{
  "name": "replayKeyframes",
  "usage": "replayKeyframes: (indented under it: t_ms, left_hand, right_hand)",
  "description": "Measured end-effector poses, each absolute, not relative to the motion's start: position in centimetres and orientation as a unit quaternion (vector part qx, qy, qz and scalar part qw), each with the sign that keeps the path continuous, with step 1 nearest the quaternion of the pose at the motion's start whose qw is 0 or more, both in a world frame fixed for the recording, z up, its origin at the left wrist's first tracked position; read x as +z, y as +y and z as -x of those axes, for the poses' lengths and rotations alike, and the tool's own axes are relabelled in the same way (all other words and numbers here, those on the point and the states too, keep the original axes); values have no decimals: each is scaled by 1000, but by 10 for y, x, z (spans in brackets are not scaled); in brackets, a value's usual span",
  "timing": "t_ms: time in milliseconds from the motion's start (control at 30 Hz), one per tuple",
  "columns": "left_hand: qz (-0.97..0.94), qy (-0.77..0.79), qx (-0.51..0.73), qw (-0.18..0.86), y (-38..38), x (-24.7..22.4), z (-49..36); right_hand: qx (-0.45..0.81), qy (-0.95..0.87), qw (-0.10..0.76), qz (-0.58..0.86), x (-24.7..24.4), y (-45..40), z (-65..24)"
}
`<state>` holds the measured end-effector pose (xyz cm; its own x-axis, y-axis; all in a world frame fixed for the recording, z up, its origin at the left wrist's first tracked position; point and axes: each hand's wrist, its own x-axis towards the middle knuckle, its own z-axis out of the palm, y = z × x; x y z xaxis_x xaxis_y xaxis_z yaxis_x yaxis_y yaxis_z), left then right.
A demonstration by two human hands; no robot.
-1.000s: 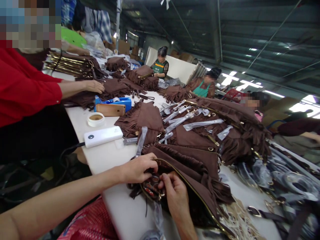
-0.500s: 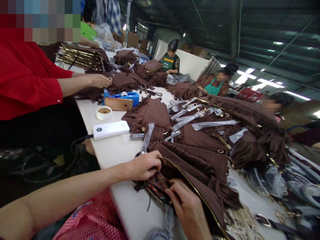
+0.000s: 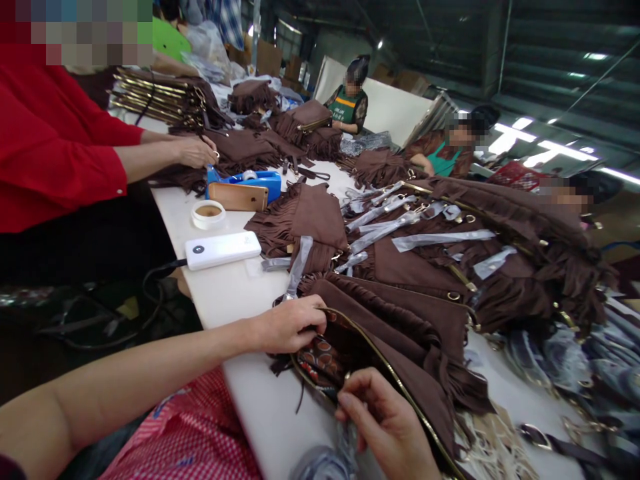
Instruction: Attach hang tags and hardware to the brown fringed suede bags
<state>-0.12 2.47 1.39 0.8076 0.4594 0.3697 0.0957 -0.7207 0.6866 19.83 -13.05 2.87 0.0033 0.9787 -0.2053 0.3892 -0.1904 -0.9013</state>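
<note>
A brown suede handbag [image 3: 420, 393] with fringe lies open in front of me, its gold zipper parted and its patterned lining [image 3: 325, 353] showing. At the near left corner of the opening, my left hand [image 3: 293, 325] is closed on the bag's edge. My right hand [image 3: 387, 420] is closed in a pinch at the near edge of the opening. From its fingers a plastic-wrapped strap [image 3: 345, 437] trails down to a wrapped coil [image 3: 320, 463] on the table, and a small shiny metal piece shows at the fingertips.
Fringed brown bags [image 3: 310, 217] with plastic-wrapped straps are heaped ahead and right. A white power bank [image 3: 223, 250], tape roll [image 3: 208, 215], phone [image 3: 237, 197] and blue tape dispenser [image 3: 265, 181] stand left. A red-sleeved co-worker's hands [image 3: 197, 152] work beyond; other people sit farther back.
My right hand has drawn back from the lining to the bag's near edge, now pinching the wrapped strap. My left hand keeps its hold. The view has shifted slightly.
</note>
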Motion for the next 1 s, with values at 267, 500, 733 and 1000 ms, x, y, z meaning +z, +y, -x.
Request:
replayKeyframes:
  t_ms: [267,500,733,1000]
  left_hand:
    - [-867,175,261,387,27,20,0]
    - [-840,188,254,441,41,24,-3]
    - [-811,198,257,487,45,19,-2]
    - [-800,196,261,504,45,15,-1]
  right_hand:
    - [231,-764,263,542,39,-121,-194]
    - [163,-723,313,595,36,-109,-186]
    - [188,-618,319,693,34,-83,-166]
    - [191,-590,322,716,27,-86,-160]
